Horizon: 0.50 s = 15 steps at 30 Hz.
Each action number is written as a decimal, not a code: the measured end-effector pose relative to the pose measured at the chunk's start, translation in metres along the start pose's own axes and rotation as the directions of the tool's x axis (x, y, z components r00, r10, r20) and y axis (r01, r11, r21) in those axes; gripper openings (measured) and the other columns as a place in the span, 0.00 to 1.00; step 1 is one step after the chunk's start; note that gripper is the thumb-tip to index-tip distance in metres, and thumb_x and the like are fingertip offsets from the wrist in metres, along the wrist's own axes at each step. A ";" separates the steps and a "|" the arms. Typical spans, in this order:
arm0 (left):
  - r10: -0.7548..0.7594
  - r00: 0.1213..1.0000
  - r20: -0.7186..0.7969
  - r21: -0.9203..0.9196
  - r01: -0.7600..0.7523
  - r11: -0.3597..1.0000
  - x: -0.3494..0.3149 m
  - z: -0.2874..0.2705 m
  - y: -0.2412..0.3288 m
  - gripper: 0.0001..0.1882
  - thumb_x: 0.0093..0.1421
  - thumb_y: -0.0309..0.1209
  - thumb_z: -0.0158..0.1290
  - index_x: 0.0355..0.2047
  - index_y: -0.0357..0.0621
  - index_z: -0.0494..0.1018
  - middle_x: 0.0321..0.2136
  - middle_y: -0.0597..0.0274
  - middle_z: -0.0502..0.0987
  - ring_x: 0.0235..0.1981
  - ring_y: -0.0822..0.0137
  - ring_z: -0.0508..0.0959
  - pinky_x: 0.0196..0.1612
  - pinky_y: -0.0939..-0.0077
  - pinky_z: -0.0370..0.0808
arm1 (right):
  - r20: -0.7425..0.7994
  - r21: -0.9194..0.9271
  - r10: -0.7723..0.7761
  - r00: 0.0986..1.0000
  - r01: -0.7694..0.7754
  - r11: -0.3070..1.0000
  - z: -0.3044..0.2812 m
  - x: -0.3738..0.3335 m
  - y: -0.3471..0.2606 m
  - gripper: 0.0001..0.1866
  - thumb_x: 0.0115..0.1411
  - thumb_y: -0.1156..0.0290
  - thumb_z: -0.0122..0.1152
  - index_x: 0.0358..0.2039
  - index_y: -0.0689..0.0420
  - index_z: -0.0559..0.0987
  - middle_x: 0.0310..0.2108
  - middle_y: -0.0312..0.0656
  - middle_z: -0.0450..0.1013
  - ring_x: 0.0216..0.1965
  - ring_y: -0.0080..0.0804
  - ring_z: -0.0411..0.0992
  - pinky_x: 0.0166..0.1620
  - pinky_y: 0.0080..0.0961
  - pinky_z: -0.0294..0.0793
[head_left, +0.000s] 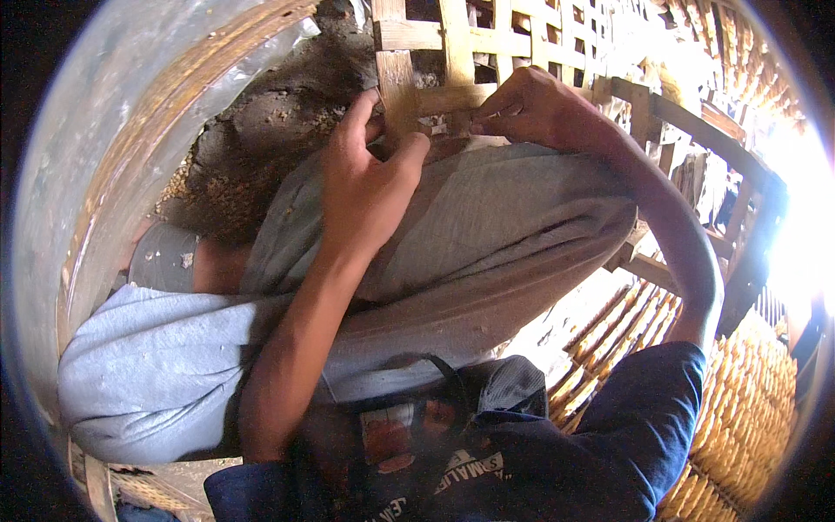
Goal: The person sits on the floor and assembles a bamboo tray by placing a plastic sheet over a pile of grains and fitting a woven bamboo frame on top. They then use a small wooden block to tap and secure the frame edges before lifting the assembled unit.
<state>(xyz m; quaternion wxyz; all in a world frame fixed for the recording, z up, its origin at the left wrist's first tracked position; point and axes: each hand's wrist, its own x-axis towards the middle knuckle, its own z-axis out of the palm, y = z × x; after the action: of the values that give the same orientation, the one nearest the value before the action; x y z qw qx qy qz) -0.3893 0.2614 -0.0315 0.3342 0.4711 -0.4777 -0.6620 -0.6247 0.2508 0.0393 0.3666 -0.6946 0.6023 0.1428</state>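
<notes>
Both hands are working at the near edge of a woven bamboo lattice, which is lying just beyond the person's raised knee, clad in grey trousers. The left hand is reaching over the knee with its fingers spread and loosely curled, the index finger pressing on an upright bamboo strip and the thumb lying against the crossing below; it is bracing the weave rather than clamping it. The right hand is closing thumb and fingers in a pinch on a horizontal strip, apparently drawing it tight against the upright. The knee is sitting right under the crossing, probably serving as a rest so the 2 hands are staying steady. Room is scarce: a dark heap of earth and husks is crowding the left side, a curved woven rim is closing that flank, and a wooden rail is running close by the right forearm. A ribbed bamboo mat is lying lower right, offering the only open ground.
</notes>
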 end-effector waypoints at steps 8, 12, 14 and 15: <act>0.009 0.994 -0.106 0.125 0.004 0.992 0.001 0.005 -0.008 0.24 0.52 0.34 0.58 0.48 0.33 0.74 0.36 0.46 0.82 0.43 0.52 0.82 0.49 0.60 0.75 | 0.114 0.312 0.283 0.952 -0.305 0.900 0.025 0.008 0.035 0.11 0.60 0.62 0.69 0.41 0.53 0.88 0.25 0.36 0.81 0.22 0.17 0.72 0.30 0.23 0.75; -0.032 0.999 0.022 0.024 0.031 0.999 0.000 0.000 0.000 0.24 0.52 0.34 0.59 0.47 0.33 0.74 0.37 0.45 0.82 0.41 0.51 0.83 0.48 0.59 0.76 | 0.028 0.187 0.180 0.983 -0.182 0.965 0.026 0.000 0.037 0.11 0.60 0.62 0.69 0.40 0.52 0.88 0.28 0.36 0.82 0.24 0.19 0.73 0.32 0.25 0.76; 0.042 0.999 -0.032 -0.002 -0.043 0.999 -0.001 0.002 -0.002 0.24 0.52 0.34 0.59 0.46 0.33 0.74 0.37 0.44 0.82 0.40 0.51 0.83 0.47 0.59 0.77 | 0.001 0.087 0.171 0.985 -0.171 0.981 0.021 0.001 0.021 0.11 0.60 0.62 0.68 0.40 0.53 0.88 0.29 0.37 0.83 0.26 0.22 0.75 0.34 0.27 0.77; 0.048 0.998 -0.026 -0.017 -0.049 0.999 0.000 0.002 -0.005 0.23 0.52 0.34 0.59 0.46 0.33 0.74 0.37 0.44 0.82 0.40 0.51 0.83 0.47 0.59 0.77 | -0.010 0.033 0.170 0.985 -0.169 0.985 0.018 0.003 0.013 0.11 0.59 0.63 0.67 0.40 0.53 0.87 0.30 0.39 0.83 0.27 0.24 0.76 0.36 0.28 0.78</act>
<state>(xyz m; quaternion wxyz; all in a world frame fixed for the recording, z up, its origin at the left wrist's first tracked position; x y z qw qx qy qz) -0.3911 0.2635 -0.0365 0.3604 0.4648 -0.4789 -0.6517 -0.6320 0.2614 0.0205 0.3601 -0.6358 0.6639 0.1594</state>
